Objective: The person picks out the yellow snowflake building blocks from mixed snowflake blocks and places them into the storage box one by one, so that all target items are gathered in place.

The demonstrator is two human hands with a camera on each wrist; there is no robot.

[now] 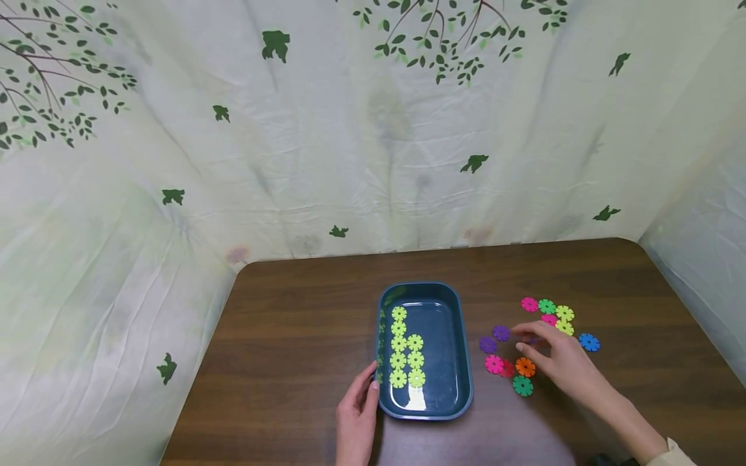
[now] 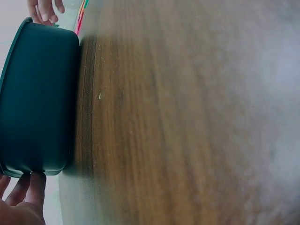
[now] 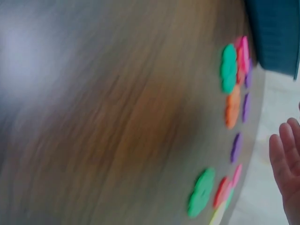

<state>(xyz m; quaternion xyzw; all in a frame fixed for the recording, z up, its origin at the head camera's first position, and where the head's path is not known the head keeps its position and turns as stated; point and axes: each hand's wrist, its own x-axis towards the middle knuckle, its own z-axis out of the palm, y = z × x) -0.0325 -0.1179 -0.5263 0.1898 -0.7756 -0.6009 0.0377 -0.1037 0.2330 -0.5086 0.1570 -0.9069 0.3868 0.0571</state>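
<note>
A dark blue tray (image 1: 428, 414) stands on the table, holding several yellow-green flower-shaped discs (image 1: 399, 343) in two columns along its left. At the tray's left side, my left hand (image 1: 357, 414) holds the edge, thumb at the rim; in the left wrist view its fingers (image 2: 35, 192) touch the outer wall below the rim. My right hand (image 1: 562, 362) hovers over loose discs to the tray's right, thumb and forefinger apart with nothing between them. A purple disc (image 1: 533, 340) shows partly under it. In the right wrist view its fingers (image 3: 279, 157) are extended above the discs.
Around the right hand lie purple discs (image 1: 488, 345), a pink disc (image 1: 494, 364), an orange disc (image 1: 525, 367), a green disc (image 1: 522, 386) and a blue disc (image 1: 589, 342). Pink, green and yellow discs (image 1: 565, 313) cluster farther back. A leaf-patterned curtain (image 1: 408, 194) hangs behind the table.
</note>
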